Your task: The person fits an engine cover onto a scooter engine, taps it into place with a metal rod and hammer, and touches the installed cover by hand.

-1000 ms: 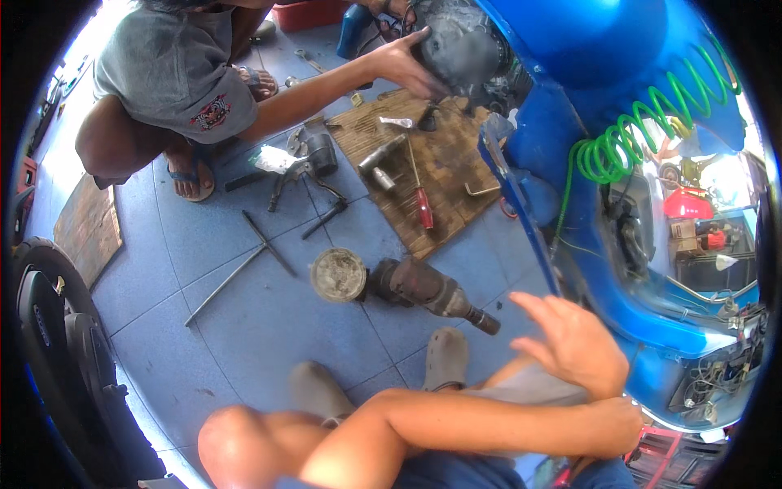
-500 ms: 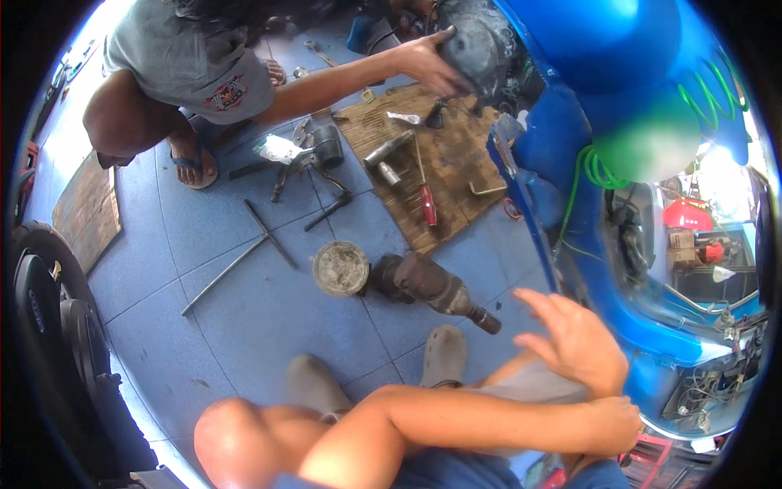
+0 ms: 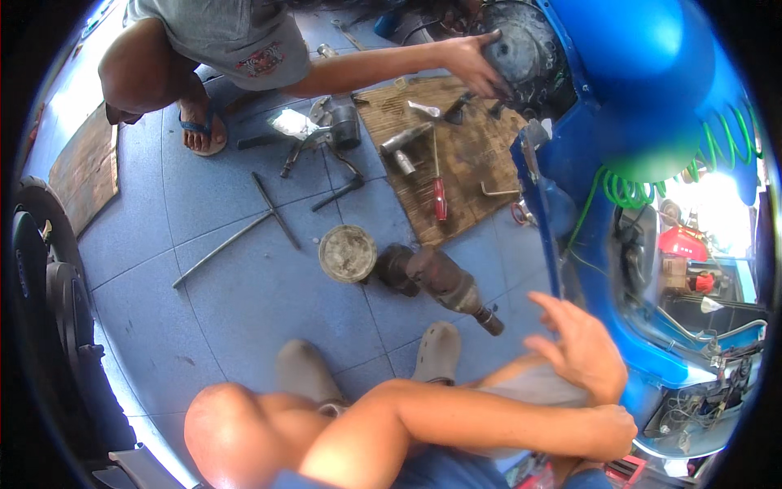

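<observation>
Right-hand fingers (image 3: 554,309) spread just right of the power tool (image 3: 444,279).

Head view, one: wide fisheye, left of a side-by-side pair, head-worn. Aim: steeply down and forward, over the wearer's left knee (image 3: 228,424) and shoes (image 3: 305,368), to the tiled floor (image 3: 236,253). Orientation: upright, unmirrored. Nearest, at the lower edge: left forearm (image 3: 497,417); right hand (image 3: 580,350) just beyond. Middle range: board (image 3: 489,167), seen from above. Farther, cut by the upper edge: co-worker (image 3: 216,37). Right side: blue bodywork (image 3: 652,73). Margin: curved, dark; tile lines bend toward it.
</observation>
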`<state>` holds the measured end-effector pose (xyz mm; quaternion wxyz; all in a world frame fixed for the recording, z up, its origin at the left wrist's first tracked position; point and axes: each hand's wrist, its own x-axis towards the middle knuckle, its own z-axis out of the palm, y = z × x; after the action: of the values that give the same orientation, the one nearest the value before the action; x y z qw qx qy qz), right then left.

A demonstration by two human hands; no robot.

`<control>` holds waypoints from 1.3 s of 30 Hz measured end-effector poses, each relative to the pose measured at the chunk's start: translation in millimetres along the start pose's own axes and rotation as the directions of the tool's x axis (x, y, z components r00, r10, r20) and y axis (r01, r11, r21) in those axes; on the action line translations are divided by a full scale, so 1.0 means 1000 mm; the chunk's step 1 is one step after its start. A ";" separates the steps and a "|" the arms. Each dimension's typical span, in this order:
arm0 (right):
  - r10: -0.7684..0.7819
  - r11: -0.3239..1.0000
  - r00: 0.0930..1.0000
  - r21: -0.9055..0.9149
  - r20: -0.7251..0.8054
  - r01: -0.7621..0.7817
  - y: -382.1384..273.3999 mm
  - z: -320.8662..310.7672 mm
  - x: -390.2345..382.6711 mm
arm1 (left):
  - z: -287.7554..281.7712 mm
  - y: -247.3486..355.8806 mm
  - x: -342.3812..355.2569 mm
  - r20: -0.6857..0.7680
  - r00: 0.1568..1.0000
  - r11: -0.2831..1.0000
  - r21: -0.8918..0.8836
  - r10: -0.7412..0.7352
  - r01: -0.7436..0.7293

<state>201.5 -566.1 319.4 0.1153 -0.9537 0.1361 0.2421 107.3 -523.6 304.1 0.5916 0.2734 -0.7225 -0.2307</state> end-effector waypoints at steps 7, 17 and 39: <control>0.033 0.999 0.999 -0.015 0.002 -0.033 -0.003 -0.005 -0.005 | 0.001 0.006 0.002 -0.020 0.999 0.999 0.024 0.032 -0.032; 0.028 0.999 1.000 0.025 0.002 -0.028 0.001 -0.001 -0.004 | -0.002 0.003 -0.001 -0.004 1.000 1.000 0.026 0.010 -0.010; -0.049 0.998 0.998 0.028 -0.028 0.050 0.005 0.003 -0.003 | 0.004 0.003 -0.001 -0.025 0.999 0.997 0.075 -0.020 0.022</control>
<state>196.3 -569.2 318.0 0.1330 -0.9583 0.1174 0.2240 103.5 -521.0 304.6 0.5871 0.3059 -0.7205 -0.2063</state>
